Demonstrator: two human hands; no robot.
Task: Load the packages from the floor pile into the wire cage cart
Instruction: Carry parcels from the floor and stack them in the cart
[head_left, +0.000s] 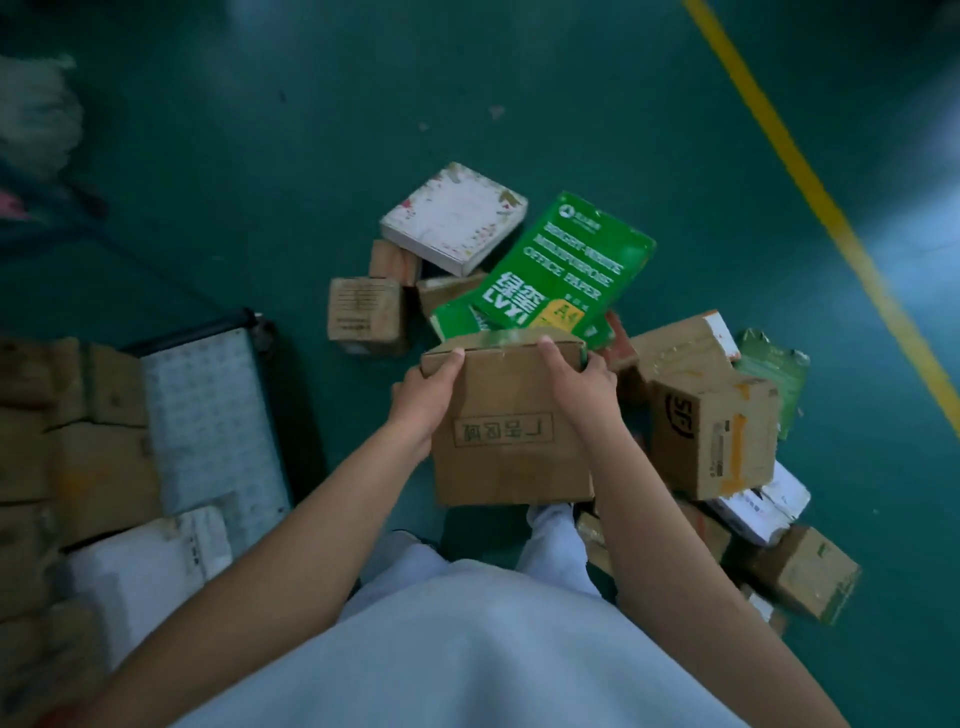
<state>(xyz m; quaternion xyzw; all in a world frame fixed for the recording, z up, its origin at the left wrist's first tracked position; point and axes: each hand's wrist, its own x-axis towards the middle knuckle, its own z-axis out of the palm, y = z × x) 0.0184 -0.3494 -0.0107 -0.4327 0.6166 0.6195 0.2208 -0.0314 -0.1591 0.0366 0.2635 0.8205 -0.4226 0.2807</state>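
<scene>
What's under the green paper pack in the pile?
The green paper pack lies tilted on small brown boxes and against the white box. Its near end is hidden behind the held box.

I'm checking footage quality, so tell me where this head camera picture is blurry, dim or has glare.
Head view: centre fairly sharp, both hands on the cardboard box; the cart at left is smeared and dim; corners darken; a pale glare patch on the floor beyond the yellow line; wide-angle bending towards the edges.

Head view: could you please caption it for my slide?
Both hands, left hand and right hand, grip a cardboard box above the floor pile.
</scene>
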